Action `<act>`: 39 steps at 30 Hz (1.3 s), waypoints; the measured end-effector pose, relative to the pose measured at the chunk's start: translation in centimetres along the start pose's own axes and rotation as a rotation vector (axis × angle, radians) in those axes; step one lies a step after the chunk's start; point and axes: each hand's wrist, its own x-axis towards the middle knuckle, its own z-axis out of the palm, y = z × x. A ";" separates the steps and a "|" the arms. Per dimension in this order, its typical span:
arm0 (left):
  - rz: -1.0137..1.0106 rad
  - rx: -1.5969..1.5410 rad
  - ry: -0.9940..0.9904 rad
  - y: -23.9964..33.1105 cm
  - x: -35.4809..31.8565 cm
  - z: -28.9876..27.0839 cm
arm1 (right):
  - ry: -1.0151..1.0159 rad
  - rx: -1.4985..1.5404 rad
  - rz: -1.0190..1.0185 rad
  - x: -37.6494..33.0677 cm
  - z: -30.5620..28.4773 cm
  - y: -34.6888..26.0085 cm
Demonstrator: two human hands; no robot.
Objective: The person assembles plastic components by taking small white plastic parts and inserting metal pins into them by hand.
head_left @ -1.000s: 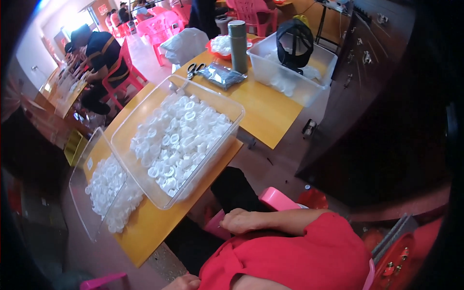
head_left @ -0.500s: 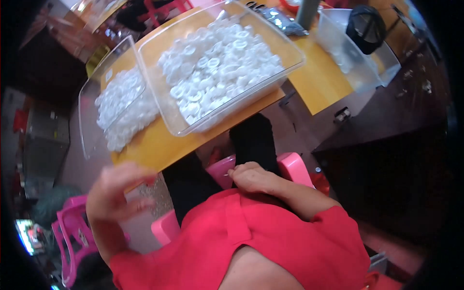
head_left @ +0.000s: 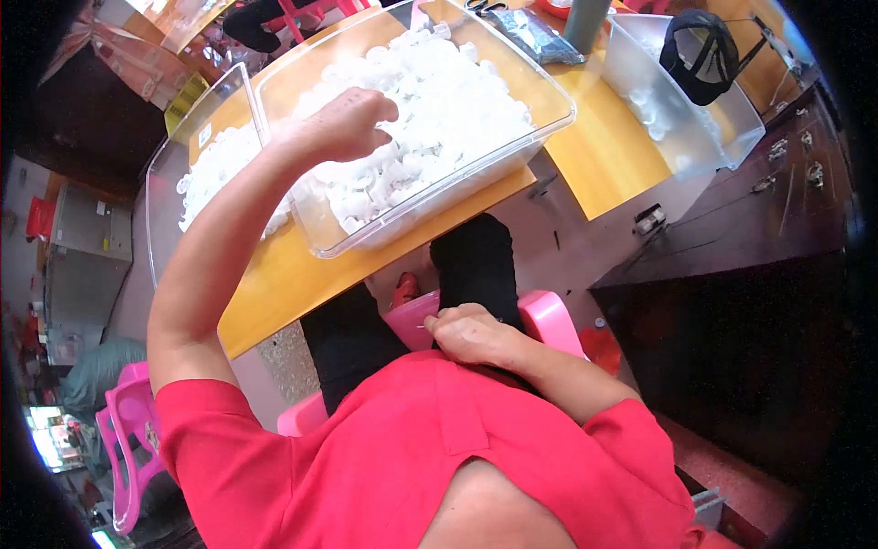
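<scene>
Several tubs (head_left: 457,194), yellow tabletop (head_left: 283,284), pinkish floor (head_left: 576,256)

I can read no words or numbers here. The small white label (head_left: 204,134) at the clear left-hand bin (head_left: 165,183) and the marks on the yellow object (head_left: 187,104) are illegible to me.

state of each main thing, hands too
left hand: curled, over white pieces, grip unclear
right hand: curled, grip unclear
large clear tub: open, heaped
right clear tub: open, white pieces inside
left clear tub: tilt unclear
black cap: atop right clear tub
flask: upright
packet: lying flat
</scene>
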 end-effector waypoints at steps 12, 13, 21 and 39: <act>0.022 0.021 -0.004 -0.7 2.0 2.6 | -0.100 -0.002 0.015 0.3 -0.4 0.2; 0.042 0.046 0.005 -1.4 1.7 2.9 | -0.087 -0.002 -0.010 0.3 -0.5 0.0; 0.068 -0.002 0.560 -0.9 -0.2 0.6 | -0.034 0.057 -0.027 0.6 0.2 0.6; 0.602 -0.982 0.009 22.9 -14.7 -8.0 | -0.186 -0.136 0.132 1.2 1.8 0.2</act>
